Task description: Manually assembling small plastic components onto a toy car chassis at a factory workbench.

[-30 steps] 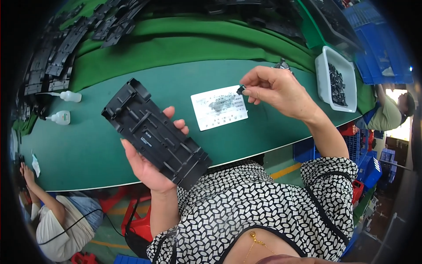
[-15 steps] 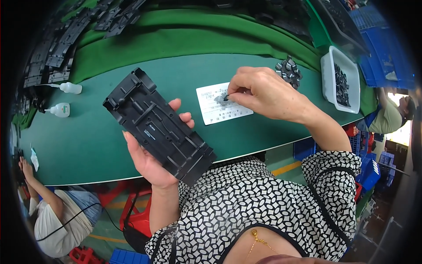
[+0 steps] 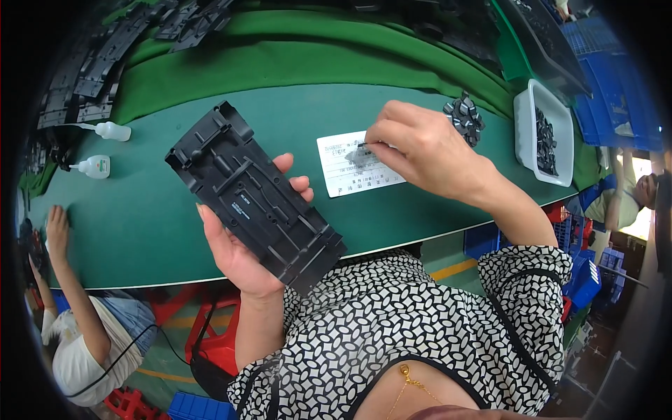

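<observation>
Pinching a small dark part [image 3: 362,145] at the smeared card [image 3: 344,183], the right hand [image 3: 428,155] seemingly dabs it (left hand [image 3: 243,264] gripping the black moulding [image 3: 253,199] over the table [image 3: 140,231]); a clean lift seems called for next.

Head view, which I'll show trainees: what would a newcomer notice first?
Probably the long black part in the left hand, left of centre. Next, the right hand pinches a small dark piece over a smudged white card near the middle. Then the white bin of black pieces at right.
</observation>
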